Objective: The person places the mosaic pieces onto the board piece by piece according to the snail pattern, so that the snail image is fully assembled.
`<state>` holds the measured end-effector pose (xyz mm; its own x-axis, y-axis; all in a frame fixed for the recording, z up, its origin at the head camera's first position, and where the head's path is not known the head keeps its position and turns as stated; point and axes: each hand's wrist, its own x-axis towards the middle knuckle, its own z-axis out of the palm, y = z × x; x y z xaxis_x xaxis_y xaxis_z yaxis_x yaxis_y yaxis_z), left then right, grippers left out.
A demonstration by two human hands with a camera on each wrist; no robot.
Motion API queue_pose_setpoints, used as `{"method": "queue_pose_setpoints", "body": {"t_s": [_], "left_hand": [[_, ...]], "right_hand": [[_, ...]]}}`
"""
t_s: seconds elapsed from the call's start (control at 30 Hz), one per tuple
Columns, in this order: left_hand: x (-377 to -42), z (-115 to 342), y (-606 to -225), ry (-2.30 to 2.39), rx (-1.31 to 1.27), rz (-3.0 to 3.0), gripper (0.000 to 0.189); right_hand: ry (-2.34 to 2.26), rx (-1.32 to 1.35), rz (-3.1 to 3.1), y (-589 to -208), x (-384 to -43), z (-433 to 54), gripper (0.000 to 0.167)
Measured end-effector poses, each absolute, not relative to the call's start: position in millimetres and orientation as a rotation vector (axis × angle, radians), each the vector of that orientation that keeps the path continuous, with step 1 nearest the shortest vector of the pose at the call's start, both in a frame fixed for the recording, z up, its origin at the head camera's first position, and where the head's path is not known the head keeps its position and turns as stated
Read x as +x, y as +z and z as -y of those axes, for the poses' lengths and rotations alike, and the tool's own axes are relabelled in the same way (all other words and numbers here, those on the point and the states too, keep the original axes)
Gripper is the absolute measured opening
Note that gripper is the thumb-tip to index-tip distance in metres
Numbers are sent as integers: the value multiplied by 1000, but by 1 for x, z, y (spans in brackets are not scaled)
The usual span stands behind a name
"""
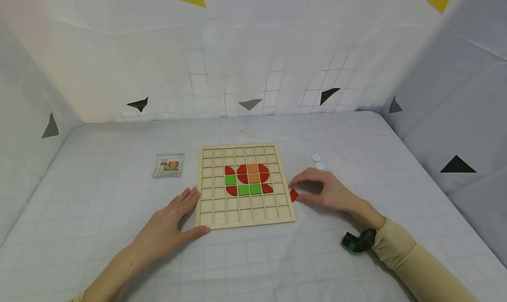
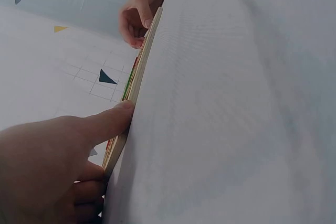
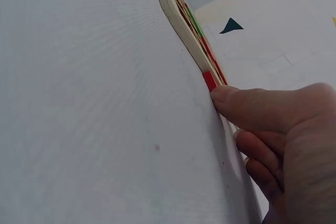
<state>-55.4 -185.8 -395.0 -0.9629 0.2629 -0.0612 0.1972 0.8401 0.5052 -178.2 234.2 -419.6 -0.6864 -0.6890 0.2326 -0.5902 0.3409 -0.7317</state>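
Note:
A square wooden grid board (image 1: 245, 215) lies on the table. Red quarter-round tiles (image 1: 263, 177), orange square tiles (image 1: 253, 177) and green square tiles (image 1: 244, 189) sit in its middle cells. My left hand (image 1: 168, 225) spans the board's near left corner, its fingers along the left edge and the thumb at the front edge. Just beyond the right edge, my right hand (image 1: 326, 189) pinches a small red tile (image 1: 293, 195) between thumb and fingers. In the right wrist view the thumb lies over part of this red tile (image 3: 209, 80), right beside the board's side.
A small picture card (image 1: 169, 165) with a coloured figure on a grid lies left of the board. Two white discs (image 1: 317, 162) lie beyond my right hand. White cloth walls (image 1: 253, 51) stand behind and at both sides of the table.

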Motion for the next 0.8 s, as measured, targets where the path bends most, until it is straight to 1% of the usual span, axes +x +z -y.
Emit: {"method": "queue_pose_setpoints", "body": {"t_s": [0.4, 0.63, 0.8], "left_hand": [[-55, 186, -394, 771, 371, -2896, 91], [-55, 187, -395, 766, 370, -2898, 91], [-55, 187, -396, 777, 372, -2892, 92]], "right_hand": [[-1363, -1168, -2476, -424, -180, -235, 32], [-1370, -1104, -2499, -423, -178, -233, 32], [-1333, -905, -2598, -414, -177, -233, 30]]}}
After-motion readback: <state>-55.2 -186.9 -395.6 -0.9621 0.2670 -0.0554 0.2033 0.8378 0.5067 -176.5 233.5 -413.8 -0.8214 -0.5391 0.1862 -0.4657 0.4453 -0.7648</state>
